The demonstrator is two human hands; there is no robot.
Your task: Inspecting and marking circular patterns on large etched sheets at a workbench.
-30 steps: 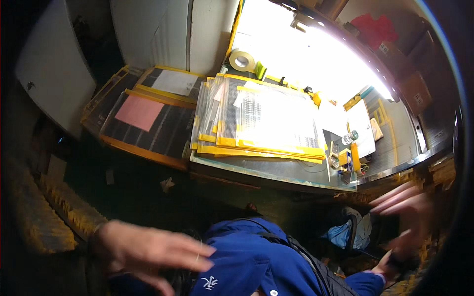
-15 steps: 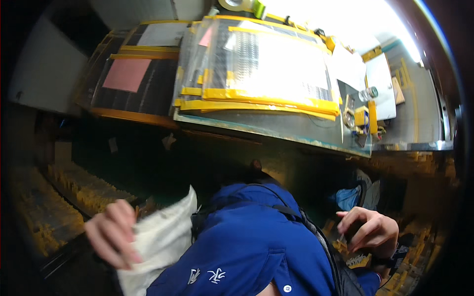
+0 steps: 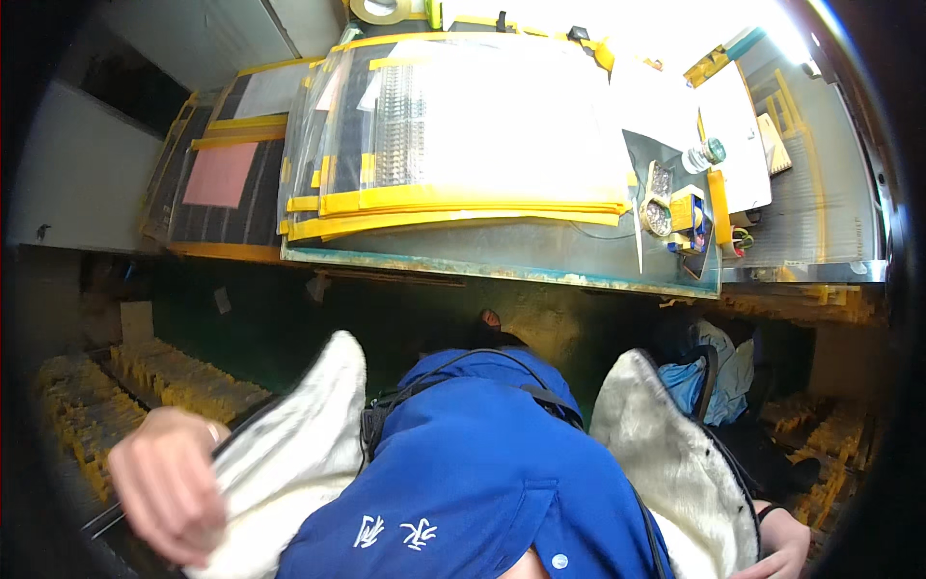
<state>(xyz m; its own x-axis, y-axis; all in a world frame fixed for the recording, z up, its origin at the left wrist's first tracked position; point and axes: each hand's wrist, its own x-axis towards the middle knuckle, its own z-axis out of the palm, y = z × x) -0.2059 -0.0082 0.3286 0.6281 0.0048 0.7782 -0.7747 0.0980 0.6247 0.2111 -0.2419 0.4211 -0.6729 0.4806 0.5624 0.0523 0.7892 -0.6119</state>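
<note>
An open dark jacket with white fleecy lining hangs around my blue top (image 3: 463,444), its left front panel (image 3: 289,463) and right front panel (image 3: 666,454) spread outward. My left hand (image 3: 169,482), slightly blurred, is closed at the outer edge of the left panel, with the fingers curled over the lining. Low at the right, my right hand (image 3: 786,550) is closed at the edge of the right panel; the picture's lower edge cuts off part of it.
Ahead stands a workbench (image 3: 434,259) bearing stacked clear sheets with yellow taped edges (image 3: 463,198). A glass jar (image 3: 704,154) and small boxes (image 3: 687,212) are at its right. Yellow-edged racks (image 3: 183,386) stand low at the left. Light blue cloth (image 3: 683,381) lies at the right.
My right hand has moved down and outward, and the right panel now shows its white lining. My left hand has shifted left and slightly down, spreading the left panel wider.
</note>
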